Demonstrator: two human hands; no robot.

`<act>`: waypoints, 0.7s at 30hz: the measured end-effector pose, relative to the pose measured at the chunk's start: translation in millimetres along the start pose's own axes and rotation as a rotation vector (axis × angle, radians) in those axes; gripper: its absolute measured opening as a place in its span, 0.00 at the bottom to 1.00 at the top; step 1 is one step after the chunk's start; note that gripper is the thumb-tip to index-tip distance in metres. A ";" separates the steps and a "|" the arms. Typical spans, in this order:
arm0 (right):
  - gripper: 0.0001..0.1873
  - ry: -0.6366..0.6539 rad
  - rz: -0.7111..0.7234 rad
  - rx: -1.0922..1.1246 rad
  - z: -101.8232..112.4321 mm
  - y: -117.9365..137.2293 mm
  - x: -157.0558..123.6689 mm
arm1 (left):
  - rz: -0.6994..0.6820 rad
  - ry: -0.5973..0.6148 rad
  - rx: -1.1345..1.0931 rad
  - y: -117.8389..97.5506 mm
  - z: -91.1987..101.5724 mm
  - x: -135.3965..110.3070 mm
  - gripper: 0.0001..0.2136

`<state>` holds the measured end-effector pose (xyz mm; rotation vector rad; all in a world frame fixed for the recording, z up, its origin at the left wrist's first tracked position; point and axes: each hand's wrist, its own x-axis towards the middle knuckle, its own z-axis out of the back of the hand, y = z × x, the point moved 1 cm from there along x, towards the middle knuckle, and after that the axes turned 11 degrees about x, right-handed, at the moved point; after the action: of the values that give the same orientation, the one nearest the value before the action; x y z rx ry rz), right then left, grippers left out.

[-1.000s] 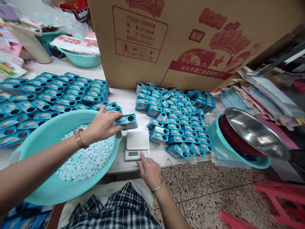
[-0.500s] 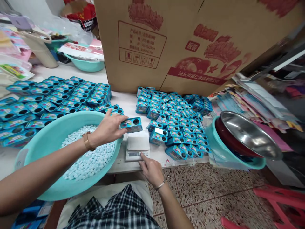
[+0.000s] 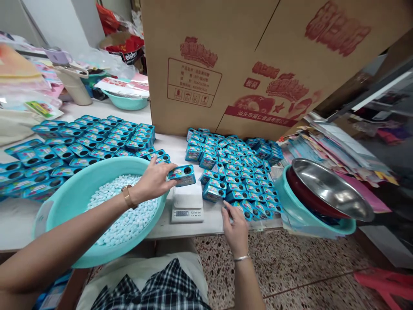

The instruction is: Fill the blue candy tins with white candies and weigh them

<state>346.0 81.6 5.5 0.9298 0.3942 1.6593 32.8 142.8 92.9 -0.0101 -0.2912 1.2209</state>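
Observation:
My left hand (image 3: pixel 154 182) grips a small blue tin (image 3: pixel 181 175) with a round hole in its lid, held just above the white scale (image 3: pixel 187 203). My right hand (image 3: pixel 235 227) reaches to the near edge of the pile of blue tins (image 3: pixel 235 168) on the right, fingers spread and touching a tin at the table's front edge. A teal basin (image 3: pixel 69 202) holding several small pale blue candies (image 3: pixel 125 219) sits under my left forearm.
Rows of blue tins (image 3: pixel 87 142) lie flat to the left. A big cardboard box (image 3: pixel 258 64) stands behind. A steel bowl (image 3: pixel 329 189) rests in stacked basins at the right. Papers (image 3: pixel 335 142), a small teal bowl (image 3: pixel 125 101) and a pink stool (image 3: pixel 387 284) surround the table.
My right hand left the scale's front edge and moved right to the tin pile. My left hand stays over the scale with the tin. The camera tilted up.

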 end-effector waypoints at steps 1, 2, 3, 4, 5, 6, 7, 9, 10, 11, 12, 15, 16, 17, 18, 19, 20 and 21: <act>0.18 -0.004 0.058 -0.063 2.0 -0.2 9.4 | 0.005 0.002 -0.001 -0.7 -0.3 -0.3 0.18; 0.19 0.007 0.117 -0.127 2.5 -0.1 19.0 | 0.011 0.005 -0.005 -1.2 -0.9 -0.4 0.18; 0.20 0.031 0.170 -0.189 1.5 0.2 28.4 | 0.017 0.007 -0.012 -1.7 -1.8 -0.2 0.18; 0.22 0.063 0.211 -0.251 -0.8 0.5 37.1 | 0.023 0.008 -0.020 -2.0 -2.8 0.1 0.19; 0.23 0.095 0.239 -0.311 -4.0 0.9 44.6 | 0.030 0.009 -0.026 -2.2 -4.0 0.6 0.18; 0.25 0.125 0.252 -0.370 -8.0 1.3 50.7 | 0.036 0.010 -0.030 -2.4 -5.2 1.2 0.18; 0.25 0.150 0.253 -0.426 -12.2 1.7 55.2 | 0.043 0.012 -0.031 -2.6 -6.3 1.8 0.18; 0.25 0.185 0.240 -0.508 -20.1 2.4 59.4 | 0.057 0.020 -0.029 -3.3 -8.5 3.0 0.17; 0.25 0.196 0.234 -0.532 -23.3 2.6 59.2 | 0.062 0.024 -0.030 -3.9 -9.6 3.5 0.17; 0.25 0.202 0.229 -0.550 -25.9 2.5 58.0 | 0.063 0.028 -0.031 -4.7 -10.7 3.9 0.18; 0.25 0.202 0.223 -0.563 -27.9 2.1 56.1 | 0.061 0.034 -0.032 -5.7 -11.9 4.4 0.18; 0.26 0.182 0.204 -0.573 -30.7 -0.5 49.3 | 0.047 0.056 -0.027 -9.0 -16.6 5.8 0.18; 0.27 0.170 0.200 -0.564 -30.8 -1.5 47.5 | 0.044 0.062 -0.025 -10.0 -18.4 6.4 0.18; 0.27 0.158 0.201 -0.546 -30.5 -2.1 46.3 | 0.041 0.067 -0.025 -10.9 -20.4 7.1 0.18; 0.28 0.144 0.205 -0.521 -29.8 -2.3 45.7 | 0.038 0.070 -0.023 -11.7 -22.4 7.9 0.18; 0.28 0.130 0.211 -0.488 -28.6 -1.9 45.5 | 0.033 0.073 -0.021 -12.4 -24.6 8.8 0.18; 0.28 0.116 0.220 -0.449 -27.0 -1.0 45.5 | 0.027 0.075 -0.019 -12.9 -26.8 9.7 0.18; 0.28 0.100 0.229 -0.406 -24.9 0.4 45.5 | 0.022 0.075 -0.016 -13.2 -29.0 10.5 0.18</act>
<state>324.8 129.0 6.8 0.6055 0.0100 1.9085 54.8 152.2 69.4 -0.0736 -0.2359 1.2373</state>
